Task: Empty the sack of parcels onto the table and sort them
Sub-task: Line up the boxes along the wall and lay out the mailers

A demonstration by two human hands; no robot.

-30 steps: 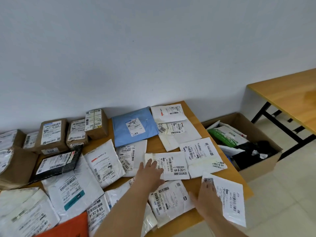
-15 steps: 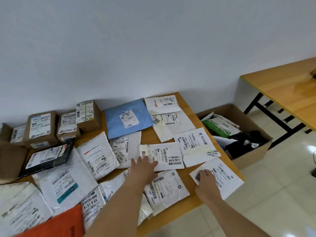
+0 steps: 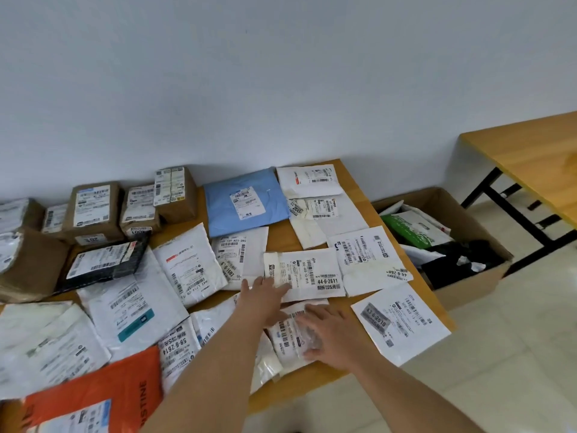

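While parcels cover the wooden table, the left hand lies flat on the 44-6-2611 mailer; at five o'clock, the right hand presses open-fingered on a white mailer.

The right hand is leaving the white flat mailer marked 43-6-2610 at the table's corner and is now pressing the neighbouring crinkled white plastic mailer.

Parcels cover nearly the whole table, so bare wood shows only in narrow strips between them. Stacked brown boxes block the far left. Right of the table, an open carton sits on the floor.
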